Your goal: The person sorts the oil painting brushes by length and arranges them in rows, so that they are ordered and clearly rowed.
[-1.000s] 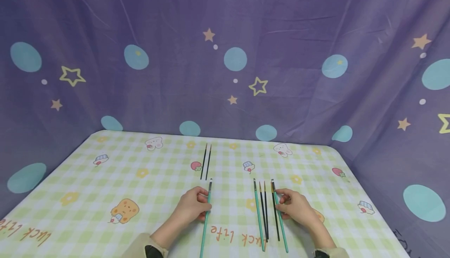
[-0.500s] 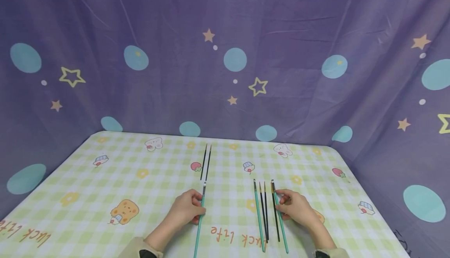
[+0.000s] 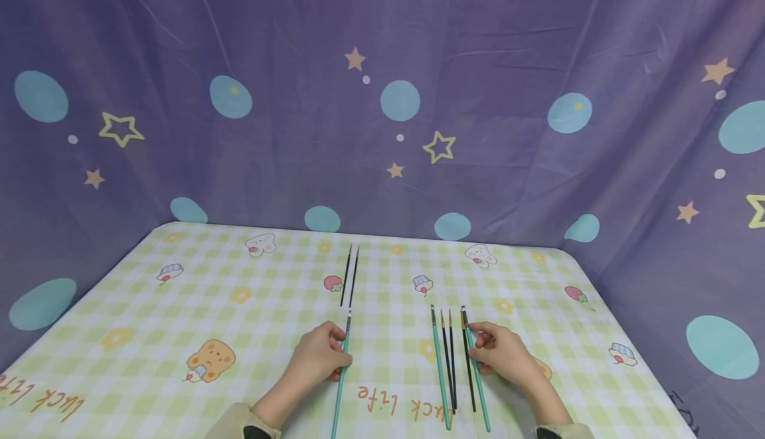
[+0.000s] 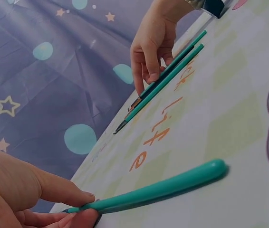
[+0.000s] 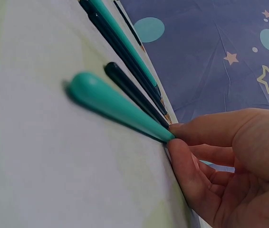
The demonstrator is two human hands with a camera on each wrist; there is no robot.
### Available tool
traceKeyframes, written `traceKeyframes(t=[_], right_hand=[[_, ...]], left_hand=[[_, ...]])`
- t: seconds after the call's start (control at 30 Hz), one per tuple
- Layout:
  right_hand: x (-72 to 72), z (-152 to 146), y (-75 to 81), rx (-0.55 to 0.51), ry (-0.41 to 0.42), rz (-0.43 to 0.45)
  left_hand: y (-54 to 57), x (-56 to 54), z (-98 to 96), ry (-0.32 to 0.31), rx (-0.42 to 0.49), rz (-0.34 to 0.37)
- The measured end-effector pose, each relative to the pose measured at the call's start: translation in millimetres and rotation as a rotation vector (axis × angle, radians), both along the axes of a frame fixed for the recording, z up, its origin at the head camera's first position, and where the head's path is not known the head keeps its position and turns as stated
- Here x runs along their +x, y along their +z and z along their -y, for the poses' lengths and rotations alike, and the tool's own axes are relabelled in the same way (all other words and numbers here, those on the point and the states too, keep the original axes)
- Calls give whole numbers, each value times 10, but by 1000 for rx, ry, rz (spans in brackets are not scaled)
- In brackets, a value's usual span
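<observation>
In the head view my left hand (image 3: 321,354) pinches a teal-handled paintbrush (image 3: 339,389) between thumb and fingers, its bristle end pointing away from me. The left wrist view shows the handle (image 4: 172,186) of this brush lying low along the cloth. My right hand (image 3: 503,351) pinches another teal paintbrush (image 3: 481,396) at the right end of a row. Right beside that one lies a black paintbrush (image 3: 470,379). Two more black paintbrushes (image 3: 449,366) and a third teal paintbrush (image 3: 441,372) lie to its left, roughly parallel.
Two thin black paintbrushes (image 3: 349,279) lie side by side farther back, just beyond the tip of the left brush. A green checked tablecloth (image 3: 269,333) with cartoon prints covers the table. Behind it hangs a purple curtain (image 3: 287,147) with stars and dots.
My left hand has shifted slightly left and toward me with its teal paintbrush, now lined up below the two thin black ones. My right hand stays in place on its brush.
</observation>
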State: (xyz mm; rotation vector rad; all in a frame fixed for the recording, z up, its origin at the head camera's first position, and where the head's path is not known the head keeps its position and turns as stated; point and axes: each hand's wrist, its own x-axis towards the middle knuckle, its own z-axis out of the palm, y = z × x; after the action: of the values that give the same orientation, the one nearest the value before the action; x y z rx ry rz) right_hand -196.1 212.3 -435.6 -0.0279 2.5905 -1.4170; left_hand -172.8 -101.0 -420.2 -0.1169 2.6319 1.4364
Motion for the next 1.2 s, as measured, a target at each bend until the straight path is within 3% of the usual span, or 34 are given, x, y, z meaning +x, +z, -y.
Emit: traceKeyframes(t=[0.27,0.53,0.77,0.97,1.2], right_hand=[[-5,-9,-9,-5,6,6],[-8,-13,-15,-6,10,7],[-11,-17,-21,-2,2,3],[-9,-20,-20,-8,13,-4],[-7,-22,-16,-10,22,-6]], left_hand=[[-12,-5,-3,5,-34,-12],[-46,-43,28,4,-11,11],[10,-77,27,1,-61,-48],[86,-120,-108,-45,-52,-85],[97,-185,-345,-73,-62,-91]])
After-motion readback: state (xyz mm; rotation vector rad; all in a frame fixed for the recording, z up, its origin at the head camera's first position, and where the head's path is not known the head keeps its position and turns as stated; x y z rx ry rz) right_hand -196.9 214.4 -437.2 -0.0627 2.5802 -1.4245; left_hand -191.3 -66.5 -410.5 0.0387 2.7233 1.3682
